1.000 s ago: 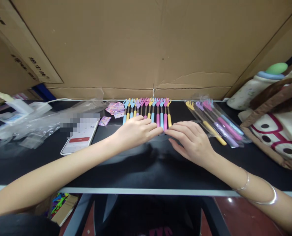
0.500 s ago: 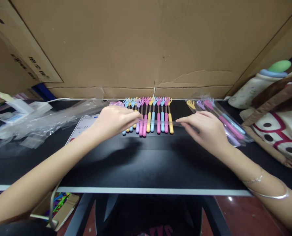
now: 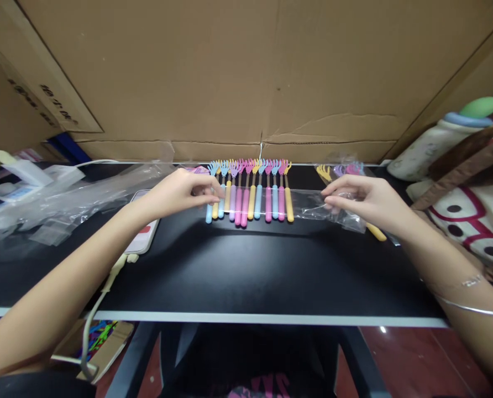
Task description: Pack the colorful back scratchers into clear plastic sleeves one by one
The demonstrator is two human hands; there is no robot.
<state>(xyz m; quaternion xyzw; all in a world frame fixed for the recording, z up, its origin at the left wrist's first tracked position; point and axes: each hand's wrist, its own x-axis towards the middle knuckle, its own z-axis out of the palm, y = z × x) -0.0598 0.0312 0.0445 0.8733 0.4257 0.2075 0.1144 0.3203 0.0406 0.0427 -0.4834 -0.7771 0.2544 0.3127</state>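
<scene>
Plastic bag (image 3: 308,203) pinched by left hand (image 3: 184,193) and right hand (image 3: 365,202); coloured back scratchers (image 3: 252,192) behind.

Green-topped bottle (image 3: 426,146), cloth bag (image 3: 457,218), phone (image 3: 146,239), cardboard panel (image 3: 213,72)

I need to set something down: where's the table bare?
Bare: the front middle of the table, between stick row and pale front edge. Crowded: back left, with plastic bags and phone; right, with wrapped sticks and cloth bag.
</scene>
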